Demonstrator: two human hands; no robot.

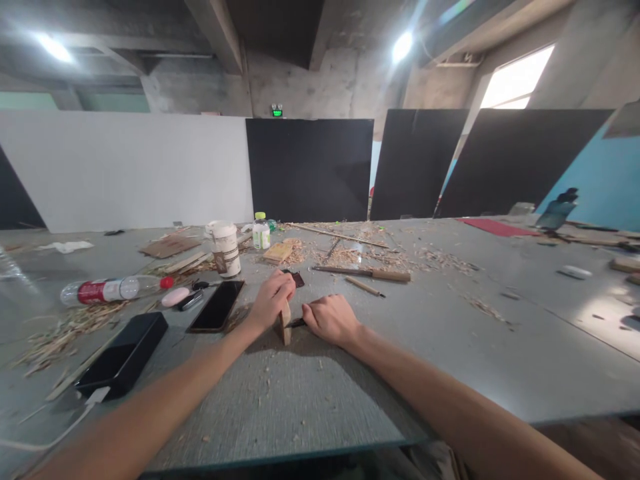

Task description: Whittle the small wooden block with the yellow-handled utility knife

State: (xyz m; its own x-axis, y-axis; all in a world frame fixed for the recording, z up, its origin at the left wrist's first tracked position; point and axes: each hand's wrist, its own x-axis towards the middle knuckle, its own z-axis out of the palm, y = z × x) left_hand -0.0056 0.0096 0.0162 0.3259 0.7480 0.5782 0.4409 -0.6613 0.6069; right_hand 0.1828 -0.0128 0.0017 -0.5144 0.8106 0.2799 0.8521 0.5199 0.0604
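- Near the middle of the grey table [450, 347], a small wooden block [285, 327] stands upright on its end, between the two hands.
- The left hand [273, 298] is closed over the top of the wooden block, fingers curled down its far side.
- The right hand [330, 319] lies knuckles-up just beside the block, curled into a fist around a dark tool [297, 323]; only the tip shows, and it touches the block's side low down.
- Left of the left hand lies a phone [217, 305], screen dark, and nearer the table's edge a black power bank [123, 353].
- Behind the hands lie a wooden-handled knife [367, 272] and a thin stick [364, 287], among scattered wood shavings [350, 253].
- Further left, a paper cup [225, 248] stands upright and a plastic bottle [113, 290] lies on its side.
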